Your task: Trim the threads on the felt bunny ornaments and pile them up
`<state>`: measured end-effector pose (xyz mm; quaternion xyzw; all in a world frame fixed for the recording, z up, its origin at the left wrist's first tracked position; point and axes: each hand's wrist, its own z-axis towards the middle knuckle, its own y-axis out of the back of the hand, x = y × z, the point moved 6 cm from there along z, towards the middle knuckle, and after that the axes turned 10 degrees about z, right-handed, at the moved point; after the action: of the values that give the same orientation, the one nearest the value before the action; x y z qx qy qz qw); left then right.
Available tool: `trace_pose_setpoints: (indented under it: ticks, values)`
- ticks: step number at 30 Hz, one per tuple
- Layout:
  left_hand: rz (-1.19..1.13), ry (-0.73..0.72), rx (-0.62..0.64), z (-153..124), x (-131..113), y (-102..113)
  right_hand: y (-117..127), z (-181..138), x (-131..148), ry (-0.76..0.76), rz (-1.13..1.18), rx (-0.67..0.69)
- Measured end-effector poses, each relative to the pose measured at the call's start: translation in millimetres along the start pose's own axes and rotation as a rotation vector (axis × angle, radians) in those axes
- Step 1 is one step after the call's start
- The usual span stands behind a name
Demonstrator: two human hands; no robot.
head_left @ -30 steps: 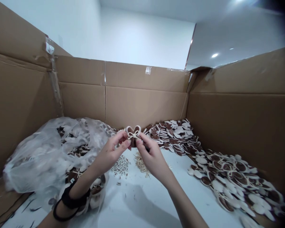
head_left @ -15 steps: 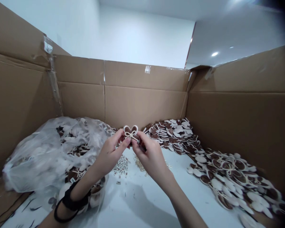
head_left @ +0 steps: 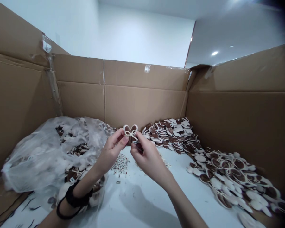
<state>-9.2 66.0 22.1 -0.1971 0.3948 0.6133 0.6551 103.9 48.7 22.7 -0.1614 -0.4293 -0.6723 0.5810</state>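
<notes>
Between my two hands, above the far middle of the table, is a small brown felt piece [head_left: 133, 129] with a pale fluffy edge, two ear-like lobes and a cream cord bow. My left hand [head_left: 114, 146] pinches its left side with thumb and fingers. On the other side, my right hand [head_left: 148, 154] grips the right and lower edge; a small white tag shows beside its fingertips. The back of the piece is hidden. Behind and below my hands lie a heap of small pale bits [head_left: 120, 164] and a second heap of yellowish bits [head_left: 165, 160], partly covered by my right hand.
Cardboard walls [head_left: 142, 103] enclose the white table [head_left: 137, 205] at the back and sides. A clear plastic bag [head_left: 35, 158] of similar pieces bulges at the left. Piles of brown-and-white pieces [head_left: 173, 134] lie at the back right and along the right [head_left: 235, 177].
My left thumb has shifted off the middle of the bow toward the left edge. The white tag under the bow now shows. Both hands still hold the piece in nearly the same place.
</notes>
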Motion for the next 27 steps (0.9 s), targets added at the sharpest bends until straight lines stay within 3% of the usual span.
trace_pose_setpoints:
  ticks: [3,8,16,27]
  values:
    - [0.022,0.018,-0.049,0,3,6,4,0,0,0.002,0.094,0.07]
    - [0.05,0.023,-0.097,2,5,15,18,5,0,0.037,0.163,-0.002]
    - [0.121,0.012,-0.135,2,-2,19,21,6,4,0.154,0.042,-0.143]
    - [0.241,0.036,-0.13,1,7,17,11,5,1,0.151,-0.078,-0.106]
